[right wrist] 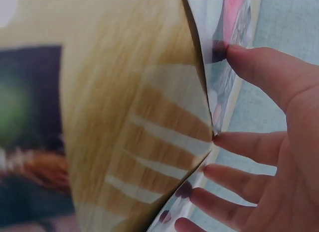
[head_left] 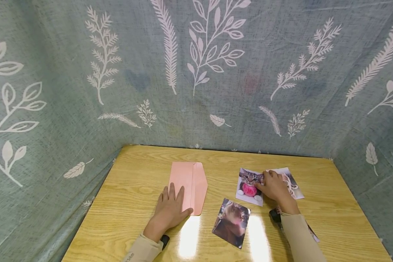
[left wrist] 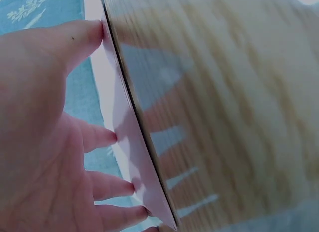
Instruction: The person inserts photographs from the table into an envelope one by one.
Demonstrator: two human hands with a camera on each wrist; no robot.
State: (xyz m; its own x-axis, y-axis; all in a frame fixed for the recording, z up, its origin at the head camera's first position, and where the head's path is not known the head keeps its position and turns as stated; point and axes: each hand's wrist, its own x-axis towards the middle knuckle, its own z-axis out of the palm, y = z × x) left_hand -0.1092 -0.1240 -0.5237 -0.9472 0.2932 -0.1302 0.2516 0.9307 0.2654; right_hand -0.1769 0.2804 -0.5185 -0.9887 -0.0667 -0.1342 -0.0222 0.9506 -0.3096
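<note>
My left hand (head_left: 170, 211) rests on a pink envelope (head_left: 180, 174), fingers spread and thumb near its bottom edge. In the left wrist view the fingertips press along the envelope (left wrist: 127, 117) as it lies flat on the table. My right hand (head_left: 276, 185) lies over two photos at the right. Its thumb touches the cat photo (head_left: 250, 187), a tabby with a pink ball. The other fingertips come down where that photo meets a second photo (head_left: 292, 183), partly covered by the hand. In the right wrist view the fingers (right wrist: 249, 145) are extended.
A glossy photo (head_left: 231, 222) of an animal lies tilted between the hands, nearer the front. Another photo (head_left: 311, 233) is mostly hidden under the right forearm. The wooden table (head_left: 144, 160) ends at a grey-green leaf-patterned curtain (head_left: 183, 123) behind and on both sides.
</note>
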